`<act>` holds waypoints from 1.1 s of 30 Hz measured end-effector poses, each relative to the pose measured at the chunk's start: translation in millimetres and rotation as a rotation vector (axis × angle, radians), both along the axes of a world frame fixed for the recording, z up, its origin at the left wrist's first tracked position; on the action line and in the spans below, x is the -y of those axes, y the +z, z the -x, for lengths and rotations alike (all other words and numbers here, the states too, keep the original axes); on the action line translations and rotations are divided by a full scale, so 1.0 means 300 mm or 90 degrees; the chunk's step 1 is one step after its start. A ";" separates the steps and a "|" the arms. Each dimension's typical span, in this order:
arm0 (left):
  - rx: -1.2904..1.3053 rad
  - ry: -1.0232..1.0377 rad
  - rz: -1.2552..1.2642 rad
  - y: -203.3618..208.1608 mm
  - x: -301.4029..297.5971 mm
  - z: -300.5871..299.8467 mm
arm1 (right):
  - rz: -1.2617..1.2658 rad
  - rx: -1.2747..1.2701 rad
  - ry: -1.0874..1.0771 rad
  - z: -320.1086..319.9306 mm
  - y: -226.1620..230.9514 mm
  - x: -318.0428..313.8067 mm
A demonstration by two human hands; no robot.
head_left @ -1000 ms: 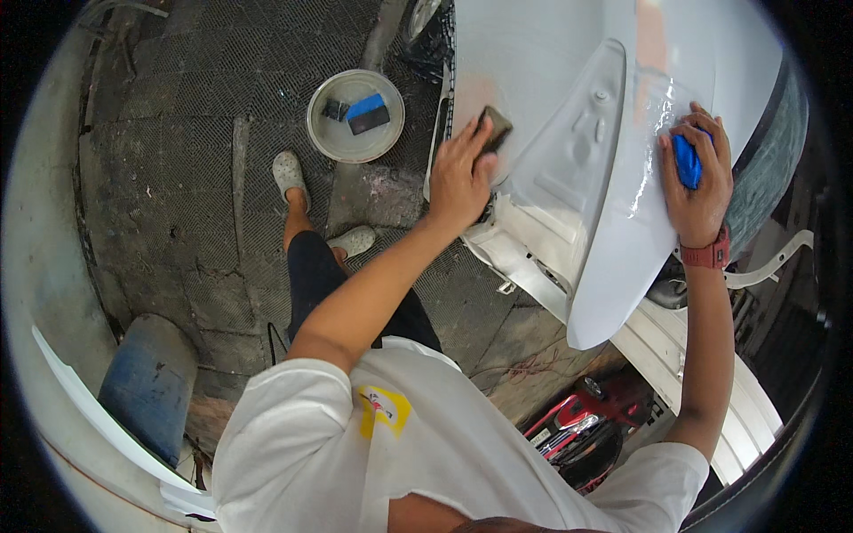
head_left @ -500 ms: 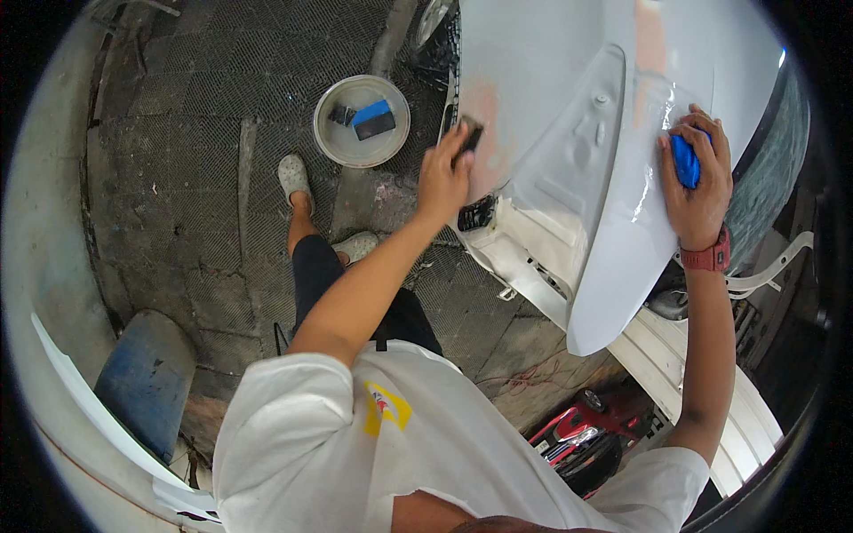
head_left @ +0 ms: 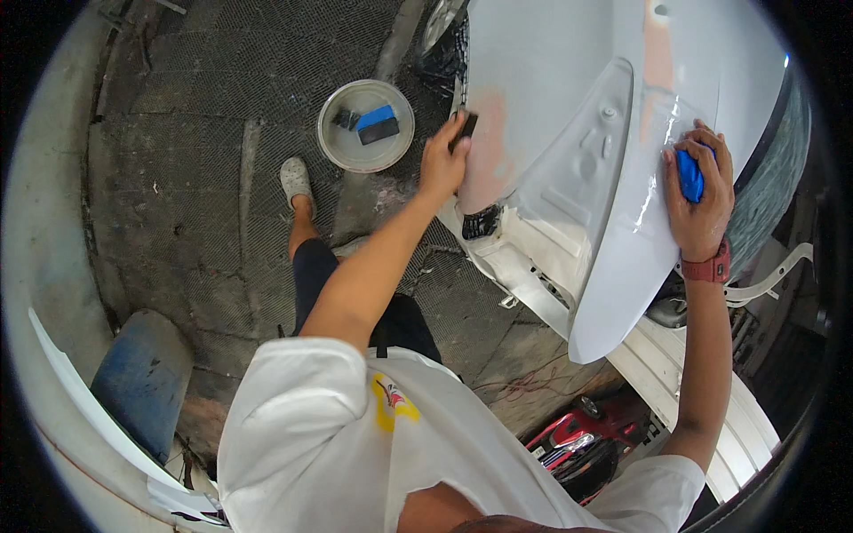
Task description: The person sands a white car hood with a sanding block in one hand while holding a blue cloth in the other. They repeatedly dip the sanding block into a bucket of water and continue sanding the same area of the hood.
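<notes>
My left hand (head_left: 443, 161) is closed on a dark sanding block (head_left: 463, 131), held at the left edge of a pale grey car body panel (head_left: 553, 53). Beside that block, a pinkish patch (head_left: 490, 138) shows on the paint. My right hand (head_left: 702, 197) presses a shiny blue pad (head_left: 689, 176) to the raised, wet-looking part of the bodywork, its fingers curled over it. The palm hides some of the pad, so its exact kind is unclear. Another pinkish strip (head_left: 657, 58) runs above that hand.
A round bucket (head_left: 323, 133) of water on the dark floor holds a blue-and-black block (head_left: 377, 125) and darker pieces. A tyre (head_left: 444, 53) stands left of the panel. Below are a red toy-like vehicle (head_left: 588, 431) and a white ribbed panel (head_left: 653, 351). A blue board (head_left: 145, 377) leans at lower left.
My left hand has shifted left with the sanding block, which now sits at the panel's edge and is turned more upright. My right hand stays on nearly the same spot. The view has moved slightly.
</notes>
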State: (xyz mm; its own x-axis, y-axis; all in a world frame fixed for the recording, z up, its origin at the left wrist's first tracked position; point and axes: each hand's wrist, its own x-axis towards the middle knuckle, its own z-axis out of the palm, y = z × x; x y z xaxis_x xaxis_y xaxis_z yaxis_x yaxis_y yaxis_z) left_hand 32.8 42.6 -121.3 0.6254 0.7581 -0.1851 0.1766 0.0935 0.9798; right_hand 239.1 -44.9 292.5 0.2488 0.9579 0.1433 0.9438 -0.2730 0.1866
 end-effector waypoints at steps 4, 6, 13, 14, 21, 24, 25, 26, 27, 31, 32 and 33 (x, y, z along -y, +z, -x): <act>0.015 -0.003 0.101 0.025 -0.151 -0.110 | -0.005 -0.009 0.006 -0.001 -0.006 -0.012; 0.027 -0.044 0.018 0.140 -0.013 -0.012 | -0.003 -0.005 -0.017 0.003 -0.011 0.024; 0.070 -0.029 -0.012 0.169 -0.071 -0.069 | -0.001 -0.012 -0.011 0.001 -0.006 0.015; 0.067 -0.013 0.048 0.137 -0.163 -0.132 | -0.006 -0.025 -0.004 0.004 -0.008 -0.009; 0.059 -0.058 -0.082 0.368 -0.019 -0.078 | -0.001 -0.003 -0.020 -0.004 -0.008 0.045; 0.091 -0.062 -0.098 0.374 -0.030 -0.079 | 0.002 0.008 -0.008 -0.001 -0.004 0.045; 0.089 -0.041 -0.060 0.336 -0.083 -0.128 | -0.006 0.004 -0.008 -0.007 -0.009 0.030; 0.082 -0.015 -0.019 0.273 -0.162 -0.184 | -0.011 -0.005 -0.002 -0.002 -0.013 0.006; 0.079 0.009 0.022 0.231 -0.215 -0.221 | -0.014 -0.011 0.002 0.002 -0.009 -0.012; 0.047 -0.011 0.041 0.217 -0.223 -0.208 | -0.016 -0.017 0.002 0.013 -0.010 -0.010; 0.066 -0.029 0.010 0.258 -0.126 -0.144 | -0.012 -0.008 -0.010 0.013 -0.007 0.012; 0.084 -0.044 -0.023 0.296 -0.056 -0.091 | -0.011 -0.002 -0.020 0.002 -0.003 0.019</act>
